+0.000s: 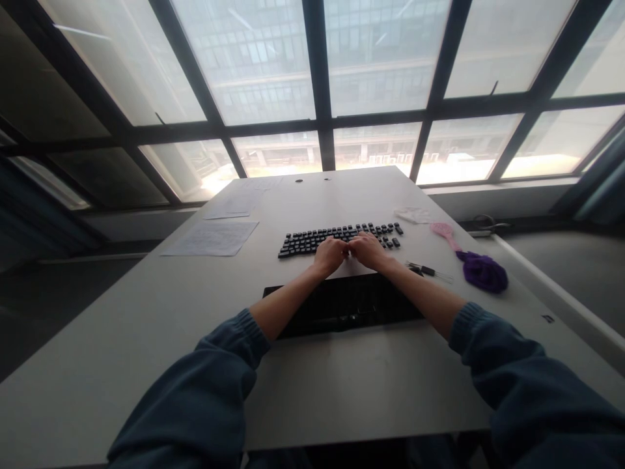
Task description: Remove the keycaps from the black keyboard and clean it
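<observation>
Rows of loose black keycaps (307,241) lie on the white table (146,339). My left hand (329,255) and my right hand (368,249) meet over the middle of these rows, knuckles up and fingers curled down and pressed together. Whatever sits between the fingertips is hidden. A black keyboard body (342,306) lies nearer to me, under my forearms. Both arms wear dark blue sleeves pushed up from the wrists.
Printed papers (212,238) lie at the left. Right of the keycaps are a small metal tool (430,270), a pink brush (444,231), a purple cloth (483,272) and a white wrapper (413,213). Scissors (488,225) rest on the sill. Large windows stand behind the table.
</observation>
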### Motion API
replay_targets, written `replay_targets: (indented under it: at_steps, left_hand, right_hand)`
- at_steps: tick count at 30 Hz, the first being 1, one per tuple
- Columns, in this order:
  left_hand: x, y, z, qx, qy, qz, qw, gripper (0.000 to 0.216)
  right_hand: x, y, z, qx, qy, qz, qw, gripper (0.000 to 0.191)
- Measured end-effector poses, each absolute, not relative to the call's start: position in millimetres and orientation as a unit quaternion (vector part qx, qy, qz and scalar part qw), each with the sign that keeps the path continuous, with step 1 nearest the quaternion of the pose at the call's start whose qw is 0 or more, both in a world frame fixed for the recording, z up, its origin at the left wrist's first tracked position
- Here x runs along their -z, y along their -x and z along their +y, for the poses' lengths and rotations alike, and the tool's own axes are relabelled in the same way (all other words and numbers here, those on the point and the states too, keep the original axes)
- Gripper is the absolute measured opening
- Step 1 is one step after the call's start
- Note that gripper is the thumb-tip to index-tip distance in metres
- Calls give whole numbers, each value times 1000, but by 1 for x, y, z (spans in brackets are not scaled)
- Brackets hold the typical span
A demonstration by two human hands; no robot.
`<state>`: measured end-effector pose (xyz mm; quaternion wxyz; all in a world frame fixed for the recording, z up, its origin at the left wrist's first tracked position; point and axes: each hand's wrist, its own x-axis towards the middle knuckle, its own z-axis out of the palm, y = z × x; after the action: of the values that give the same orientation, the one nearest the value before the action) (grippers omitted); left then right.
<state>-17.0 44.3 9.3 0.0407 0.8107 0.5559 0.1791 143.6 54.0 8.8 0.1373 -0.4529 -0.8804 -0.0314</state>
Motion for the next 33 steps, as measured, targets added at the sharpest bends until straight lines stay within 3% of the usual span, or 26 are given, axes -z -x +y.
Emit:
replay_targets:
  at_steps: [5, 8, 11, 20, 33]
  left_hand:
    - [-31, 27, 20, -214, -808, 547, 52, 13]
    - [-42, 33, -12, -259, -822, 494, 111, 10]
    - [-42, 33, -52, -285, -834, 444, 159, 9]
    - [-13, 23, -106, -282, -811, 424, 287, 11]
    - [-6, 20, -104, -293, -801, 418, 313, 9]
  right_hand:
    - [-18, -154, 35, 12, 453, -868, 204, 15]
    - [-23, -168, 6, -74, 421, -846, 318, 8]
    - [-24, -182, -35, -161, 376, -834, 371, 7]
    - [-3, -205, -98, -295, 363, -803, 369, 4]
    - [1, -210, -104, -302, 368, -818, 324, 6]
